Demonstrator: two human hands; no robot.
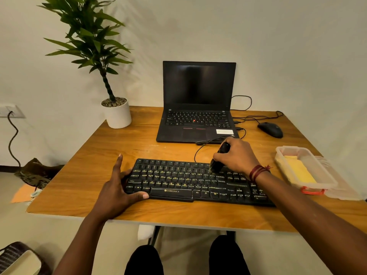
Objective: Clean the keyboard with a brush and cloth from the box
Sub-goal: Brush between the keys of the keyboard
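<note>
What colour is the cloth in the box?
Yellow. The head view shows the cloth lying in the clear box.

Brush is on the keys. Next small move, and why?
Probably sweep the brush leftward along the upper key rows. The right hand grips it with bristles on keys right of centre, the left hand presses on the keyboard's left end, and the yellow cloth lies in the box.
</note>
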